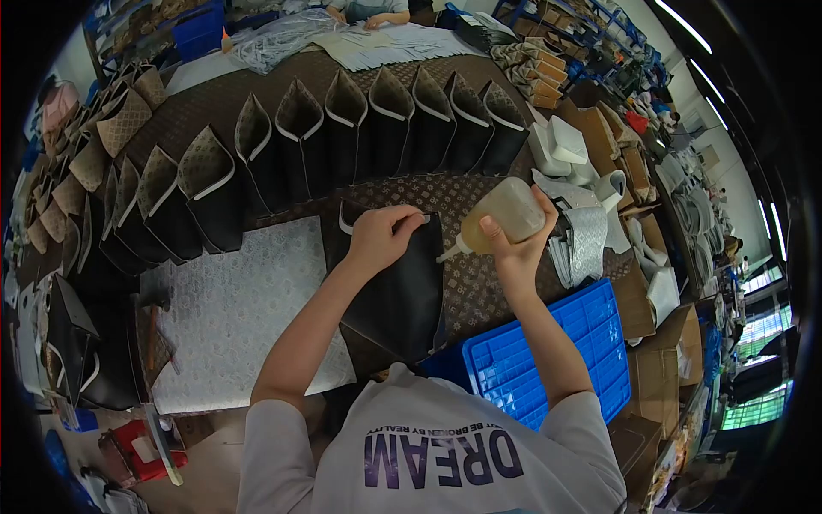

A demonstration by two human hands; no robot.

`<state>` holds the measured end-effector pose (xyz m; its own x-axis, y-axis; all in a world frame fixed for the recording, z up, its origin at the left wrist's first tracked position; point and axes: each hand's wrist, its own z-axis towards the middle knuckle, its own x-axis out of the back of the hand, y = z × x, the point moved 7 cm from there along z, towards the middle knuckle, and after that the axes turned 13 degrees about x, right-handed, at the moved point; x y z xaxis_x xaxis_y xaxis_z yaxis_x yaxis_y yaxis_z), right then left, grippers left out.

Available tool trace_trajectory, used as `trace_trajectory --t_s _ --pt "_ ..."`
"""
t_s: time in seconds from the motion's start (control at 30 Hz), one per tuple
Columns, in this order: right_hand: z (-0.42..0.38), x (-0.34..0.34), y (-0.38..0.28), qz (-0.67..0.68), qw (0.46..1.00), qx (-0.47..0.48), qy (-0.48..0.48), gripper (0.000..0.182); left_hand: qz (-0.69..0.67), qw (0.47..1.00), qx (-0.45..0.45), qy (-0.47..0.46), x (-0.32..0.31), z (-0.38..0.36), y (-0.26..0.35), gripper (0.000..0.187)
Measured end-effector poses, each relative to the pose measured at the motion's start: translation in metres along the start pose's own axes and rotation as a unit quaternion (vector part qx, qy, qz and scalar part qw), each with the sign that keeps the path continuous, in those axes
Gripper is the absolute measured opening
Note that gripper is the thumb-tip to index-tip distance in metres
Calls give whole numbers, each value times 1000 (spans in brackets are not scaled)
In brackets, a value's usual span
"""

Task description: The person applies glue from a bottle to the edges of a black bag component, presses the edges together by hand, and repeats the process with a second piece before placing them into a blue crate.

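A black bag piece [398,300] lies on the brown patterned table in front of my body. My left hand [383,238] is at its top edge, thumb and fingers pinched on the rim near the right corner. My right hand [518,248] is wrapped round a translucent squeeze bottle [505,214] holding yellowish liquid. The bottle is tilted, its nozzle pointing down and left beside the right edge of the black piece. A row of standing black bag pieces [342,146] with pale rims and patterned linings curves behind my hands.
A silvery patterned sheet [244,317] lies to the left. On the right are a blue plastic lid [548,351], strips of silvery material [586,244], white containers [556,146] and cardboard boxes [668,368]. Across the table a person's hands [374,19] rest near white material.
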<state>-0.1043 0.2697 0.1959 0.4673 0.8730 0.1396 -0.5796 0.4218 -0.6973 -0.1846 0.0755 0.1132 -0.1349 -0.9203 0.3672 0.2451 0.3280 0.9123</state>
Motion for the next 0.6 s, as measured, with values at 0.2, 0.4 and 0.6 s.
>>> trace_trajectory --t_s 0.2,0.4,0.6 --pt "-25 2 -6 -30 999 4 -19 86 8 999 32 24 6 12 -5 18" --pt "-48 9 -12 -99 994 29 -28 87 -46 995 23 84 14 23 -15 18" --pt "-70 11 -5 -98 994 47 -24 86 -66 992 19 104 22 32 -19 18"
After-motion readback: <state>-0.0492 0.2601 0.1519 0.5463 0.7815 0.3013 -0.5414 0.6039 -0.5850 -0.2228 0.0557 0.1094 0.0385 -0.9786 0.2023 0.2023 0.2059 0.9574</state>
